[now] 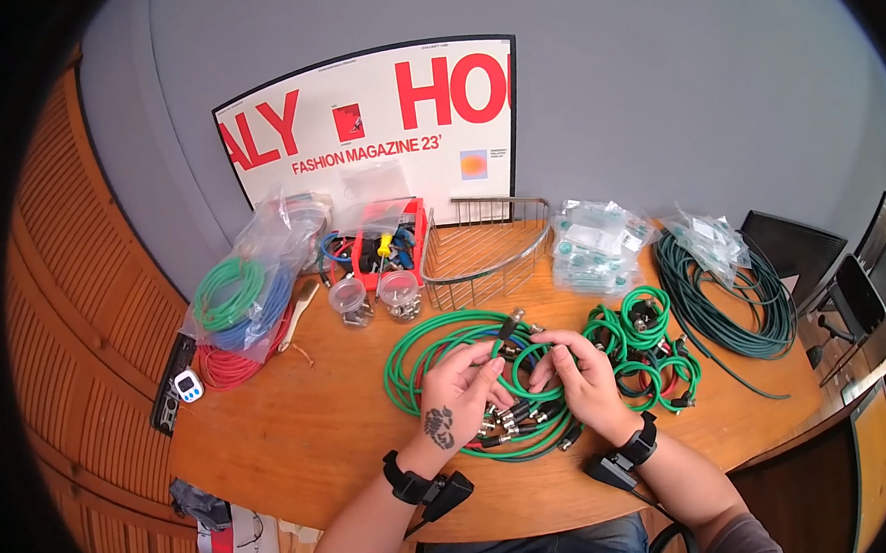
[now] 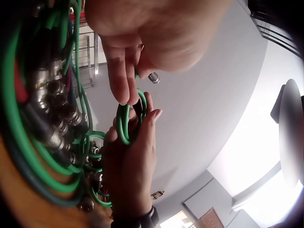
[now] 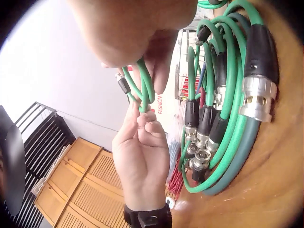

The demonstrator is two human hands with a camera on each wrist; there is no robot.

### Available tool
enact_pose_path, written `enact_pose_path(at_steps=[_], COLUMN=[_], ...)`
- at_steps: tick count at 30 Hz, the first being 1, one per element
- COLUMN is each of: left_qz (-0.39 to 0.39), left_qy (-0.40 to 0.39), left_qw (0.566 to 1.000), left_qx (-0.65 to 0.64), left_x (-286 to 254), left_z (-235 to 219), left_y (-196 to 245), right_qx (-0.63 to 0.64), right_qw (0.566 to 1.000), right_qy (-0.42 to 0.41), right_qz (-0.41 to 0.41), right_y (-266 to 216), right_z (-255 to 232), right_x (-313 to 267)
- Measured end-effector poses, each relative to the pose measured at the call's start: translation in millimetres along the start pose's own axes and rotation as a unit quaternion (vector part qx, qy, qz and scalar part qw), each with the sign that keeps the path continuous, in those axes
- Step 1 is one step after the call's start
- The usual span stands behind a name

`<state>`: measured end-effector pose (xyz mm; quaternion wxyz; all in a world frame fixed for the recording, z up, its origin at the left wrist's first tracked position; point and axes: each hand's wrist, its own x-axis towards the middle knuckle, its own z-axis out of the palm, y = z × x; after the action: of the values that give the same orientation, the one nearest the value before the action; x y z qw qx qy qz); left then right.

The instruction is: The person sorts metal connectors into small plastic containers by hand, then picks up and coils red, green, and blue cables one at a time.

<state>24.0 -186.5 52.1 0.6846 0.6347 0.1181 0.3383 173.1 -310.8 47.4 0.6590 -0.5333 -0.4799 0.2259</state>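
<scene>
Both hands hold a small coil of green cable (image 1: 539, 393) above a pile of green cables (image 1: 404, 364). My left hand (image 1: 458, 391) pinches the coil's left side, and a black-sleeved metal connector (image 1: 511, 325) sticks up by its fingertips. On the coil's right side, my right hand (image 1: 590, 384) has its fingers curled round the loops. The right wrist view shows the held loops (image 3: 146, 88) between the two hands, with the connector (image 3: 123, 84) at their end. Below lie several metal connectors (image 3: 257, 98) on black sleeves.
Smaller green coils (image 1: 647, 341) lie right of the pile, with a dark green cable coil (image 1: 765, 305) beyond. Behind stand a wire basket (image 1: 483, 269), a red bin (image 1: 422, 217), two small tubs (image 1: 349, 296) and bagged parts (image 1: 597, 248). Bagged coloured cables (image 1: 234, 297) are at left.
</scene>
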Motion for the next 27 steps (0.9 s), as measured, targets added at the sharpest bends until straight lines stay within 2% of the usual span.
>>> enact_pose_path(at_steps=[1,5,7,8,10,12,15,19,20,21,23,25,27], left_qz=[-0.024,-0.028,-0.103,-0.103,-0.111,-0.108,-0.086,-0.022,-0.022,-0.02,-0.018,-0.026,-0.04], left_qy=[0.011,0.037,-0.014,-0.015,-0.079,-0.096,-0.118,-0.12,-0.119,-0.103,-0.088,-0.093,-0.072], left_qw=[1.0,0.999,0.995,0.995,0.991,0.99,0.989,0.993,0.993,0.994,0.994,0.995,0.997], left_qx=[-0.013,-0.016,0.006,0.006,0.01,0.008,0.013,-0.008,-0.008,-0.035,-0.061,-0.026,-0.004], left_x=[-0.4,-0.6,0.0,-0.2,-1.1,-1.7,-2.2,-2.1,-2.2,-2.5,-2.7,-5.2,-4.4], left_z=[0.4,1.9,-1.7,-1.9,-2.8,-3.1,-2.3,-2.2,-1.7,-0.9,1.2,4.0,5.4], left_y=[-0.4,-0.7,-2.2,-2.6,-3.1,-2.3,0.2,-3.1,-1.5,1.5,1.2,-4.3,-5.7], right_qx=[0.0,-0.033,-0.046,-0.074,-0.102,-0.081,-0.017,0.049,0.054,0.054,0.029,0.033,0.023], right_qw=[1.0,0.998,0.996,0.995,0.993,0.993,0.994,0.995,0.991,0.991,0.997,0.996,0.998], right_qy=[0.001,0.044,0.056,0.048,0.039,0.089,0.092,0.027,0.031,0.032,-0.004,-0.008,-0.017], right_qz=[0.0,-0.036,-0.049,-0.052,-0.055,0.006,0.051,0.078,0.116,0.117,0.065,0.078,0.051], right_y=[0.6,1.2,-0.6,-2.5,-4.6,-5.6,-0.7,2.7,1.3,0.6,-0.3,-5.8,-6.5], right_z=[0.3,0.2,-0.2,-0.5,-0.3,0.2,-2.1,-2.0,0.2,1.6,2.2,1.9,1.6], right_x=[-0.9,-1.6,-1.9,-2.6,-2.7,-1.1,1.9,1.0,-1.0,-1.5,-2.2,-4.8,-5.9])
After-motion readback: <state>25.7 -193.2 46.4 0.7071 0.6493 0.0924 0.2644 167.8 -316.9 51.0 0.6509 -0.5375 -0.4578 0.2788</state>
